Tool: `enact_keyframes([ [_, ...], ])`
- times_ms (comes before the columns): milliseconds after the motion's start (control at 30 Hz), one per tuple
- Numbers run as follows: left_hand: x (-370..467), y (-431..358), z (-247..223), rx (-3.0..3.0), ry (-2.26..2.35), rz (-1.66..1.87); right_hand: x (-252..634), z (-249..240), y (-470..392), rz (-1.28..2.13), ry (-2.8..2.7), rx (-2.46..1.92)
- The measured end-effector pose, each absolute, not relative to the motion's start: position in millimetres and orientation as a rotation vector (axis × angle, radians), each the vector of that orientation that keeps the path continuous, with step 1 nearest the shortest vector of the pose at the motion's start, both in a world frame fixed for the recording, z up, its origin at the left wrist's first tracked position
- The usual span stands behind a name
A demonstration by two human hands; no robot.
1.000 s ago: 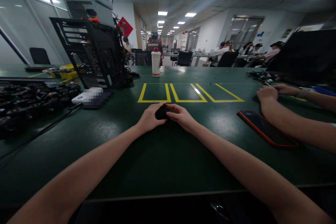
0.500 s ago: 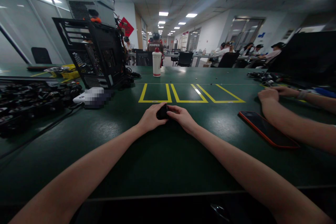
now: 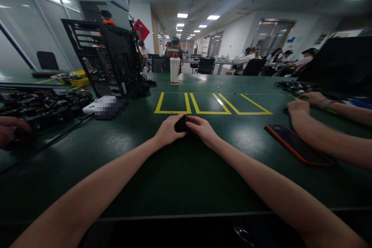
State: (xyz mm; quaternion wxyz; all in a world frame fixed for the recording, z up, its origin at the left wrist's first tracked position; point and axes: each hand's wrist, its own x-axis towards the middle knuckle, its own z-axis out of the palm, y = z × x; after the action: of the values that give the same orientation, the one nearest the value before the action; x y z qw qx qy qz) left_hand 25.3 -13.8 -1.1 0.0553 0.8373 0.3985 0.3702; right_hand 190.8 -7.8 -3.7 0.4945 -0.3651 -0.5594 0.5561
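Note:
Between my two hands is a small black object (image 3: pixel 180 124), rounded and dark; its kind I cannot make out. My left hand (image 3: pixel 168 130) wraps round its left side, thumb below and fingers above. On the right, the thumb and fingers of my right hand (image 3: pixel 201 127) pinch the edge of the same object. Both hands are just over the green table (image 3: pixel 180 186), on the near side of the yellow tape outlines (image 3: pixel 193 113). Part of the black object is hidden by my fingers.
A phone in an orange case (image 3: pixel 298 145) lies at right beside another person's arms (image 3: pixel 314 124). Left are a computer case (image 3: pixel 116 58), a heap of black parts (image 3: pixel 43 108) and another person's hand (image 3: pixel 11 128). A white tumbler (image 3: pixel 174 70) stands behind the tape.
Another person's hand has come in at the left edge, by the black parts. The view has shifted slightly. My hands keep nearly the same hold on the black object.

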Motion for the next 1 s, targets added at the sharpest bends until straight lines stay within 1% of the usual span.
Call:
enact_keyframes([
  [267,25.1,-13.5,-1.8,2.527,1.198,1.126,195.8,0.9,-16.0,1.456,-1.369,-0.803],
  [433,25.0,-13.2,-1.4,2.536,1.211,1.115,191.3,-1.1,-13.4,1.372,-1.331,-0.867],
  [833,24.9,-12.9,-2.6,2.542,1.214,1.12,194.6,0.8,-17.9,1.479,-1.327,-0.823],
  [1000,25.3,-12.7,-2.7,2.551,1.223,1.123,189.2,-1.5,-14.9,1.437,-1.261,-0.876],
])
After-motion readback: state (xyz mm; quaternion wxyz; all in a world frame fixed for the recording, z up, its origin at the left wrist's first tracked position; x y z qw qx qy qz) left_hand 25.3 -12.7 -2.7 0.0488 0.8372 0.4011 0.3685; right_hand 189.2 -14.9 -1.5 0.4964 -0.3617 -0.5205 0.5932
